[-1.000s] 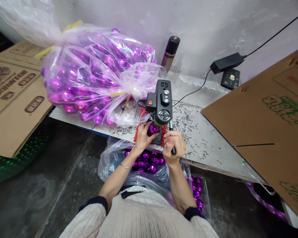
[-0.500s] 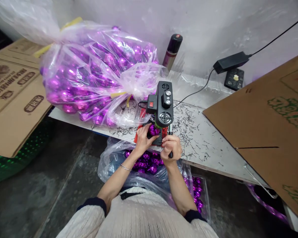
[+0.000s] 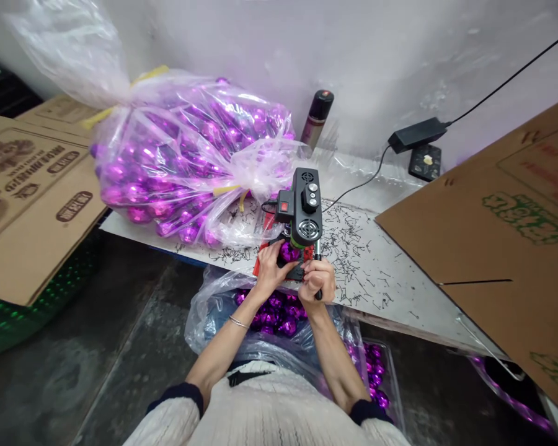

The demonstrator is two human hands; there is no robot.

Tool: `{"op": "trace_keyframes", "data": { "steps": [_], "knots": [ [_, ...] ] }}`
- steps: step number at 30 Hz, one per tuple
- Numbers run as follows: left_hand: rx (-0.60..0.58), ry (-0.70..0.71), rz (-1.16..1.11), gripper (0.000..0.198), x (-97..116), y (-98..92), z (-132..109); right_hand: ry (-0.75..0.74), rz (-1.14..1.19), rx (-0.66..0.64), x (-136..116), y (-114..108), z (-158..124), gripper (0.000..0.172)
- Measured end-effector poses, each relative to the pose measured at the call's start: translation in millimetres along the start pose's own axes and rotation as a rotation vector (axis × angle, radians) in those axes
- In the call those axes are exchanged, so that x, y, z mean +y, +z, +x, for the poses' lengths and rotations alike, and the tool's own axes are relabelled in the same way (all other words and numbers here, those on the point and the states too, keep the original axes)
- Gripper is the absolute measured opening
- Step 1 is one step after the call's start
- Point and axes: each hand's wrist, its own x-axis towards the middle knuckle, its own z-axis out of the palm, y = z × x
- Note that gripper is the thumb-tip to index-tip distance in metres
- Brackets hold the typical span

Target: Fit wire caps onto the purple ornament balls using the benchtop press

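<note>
A black machine (image 3: 306, 207) with a red switch and silver buttons stands on a red and black base at the table's front edge. My left hand (image 3: 270, 267) holds a shiny purple ball (image 3: 289, 252) between thumb and fingers under the machine's head, which hides part of the ball. My right hand (image 3: 317, 279) is closed around the machine's lever handle (image 3: 318, 293). Just below my hands, an open plastic bag (image 3: 199, 319) on my lap holds several more purple balls (image 3: 274, 311).
A tied clear bag of purple balls (image 3: 190, 155) lies at the left of the white table (image 3: 400, 291). Behind the machine stands a spray can (image 3: 317, 118). Small dark bits litter the tabletop. Cardboard boxes (image 3: 483, 248) flank both sides; a power adapter (image 3: 418, 134) hangs near the wall.
The whole view has shifted slightly, so the scene sits lower in the picture. Both hands keep their places on the ball and the lever.
</note>
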Motion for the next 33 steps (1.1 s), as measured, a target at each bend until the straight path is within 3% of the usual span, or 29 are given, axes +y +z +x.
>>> {"op": "trace_keyframes", "data": {
  "steps": [4, 9, 15, 18, 22, 25, 27, 30, 33],
  "knots": [
    [-0.014, -0.009, -0.01, 0.06, -1, -0.8, 1, 0.006, -0.019, 0.031, 1, 4, -1, 0.03],
    [-0.025, -0.023, -0.028, 0.056, -1, 0.2, 4, -0.096, -0.059, -0.016, 0, 4, 4, 0.03],
    [0.004, -0.04, -0.1, 0.066, -5, -2.3, 7, 0.039, -0.053, 0.019, -25, -2, 50, 0.032],
    [0.057, 0.012, -0.085, 0.075, -7, -18.5, -20, 0.112, -0.04, 0.0, -37, -4, 67, 0.033],
    [0.007, 0.206, 0.064, 0.083, -9, -45.8, -80, 0.089, -0.041, -0.002, -39, -4, 60, 0.032],
    [0.058, 0.279, 0.153, 0.075, -12, -56.2, -89, 0.082, -0.058, -0.011, -35, -4, 48, 0.031],
    [0.134, 0.265, 0.171, 0.058, -18, -58.6, -61, 0.085, -0.056, -0.019, -34, -5, 44, 0.03],
    [0.206, 0.114, 0.151, 0.034, -31, -60.1, 22, 0.07, -0.048, -0.023, -33, -5, 44, 0.028],
    [0.081, -0.101, 0.03, 0.024, -44, -58.7, 112, 0.049, -0.052, -0.024, -32, -6, 44, 0.028]
  ]
}}
